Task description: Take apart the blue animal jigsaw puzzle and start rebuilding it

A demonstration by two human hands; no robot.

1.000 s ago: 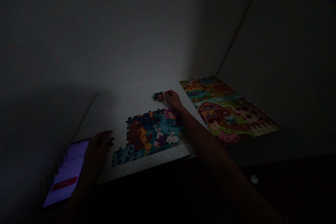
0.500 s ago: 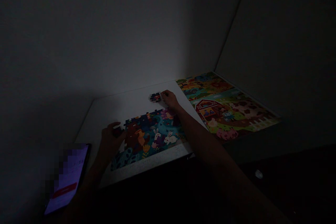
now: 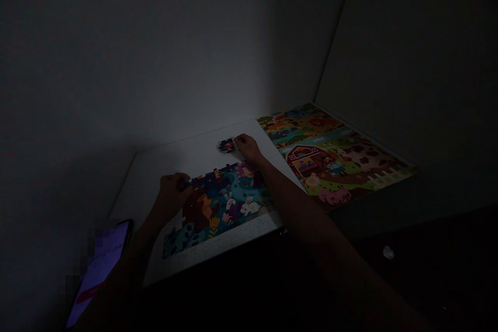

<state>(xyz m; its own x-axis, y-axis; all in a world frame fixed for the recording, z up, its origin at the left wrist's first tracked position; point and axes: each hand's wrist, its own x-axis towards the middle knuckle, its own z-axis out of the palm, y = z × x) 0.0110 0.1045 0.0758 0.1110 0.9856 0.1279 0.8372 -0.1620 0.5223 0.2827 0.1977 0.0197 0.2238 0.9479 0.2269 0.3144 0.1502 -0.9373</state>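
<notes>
A jigsaw puzzle with rabbits, a bear and dark blue-green plants lies on the white table, its upper edge uneven. My left hand is closed on a dark puzzle piece at the puzzle's upper left corner; whether the piece is joined there I cannot tell. Beyond the puzzle sits a small pile of puzzle pieces. My right hand is at the pile's right side with fingertips pinched together. What is between those fingertips, if anything, is too dark to make out.
Two colourful pictures lie to the right: a farm scene and an animal scene behind it. A lit phone stands at the lower left, partly behind my left forearm. Walls border the table's back. The room is dim.
My left hand has moved right and up with its piece, to the puzzle's upper left corner. My right hand stays beside the pile. The whole view has shifted slightly.
</notes>
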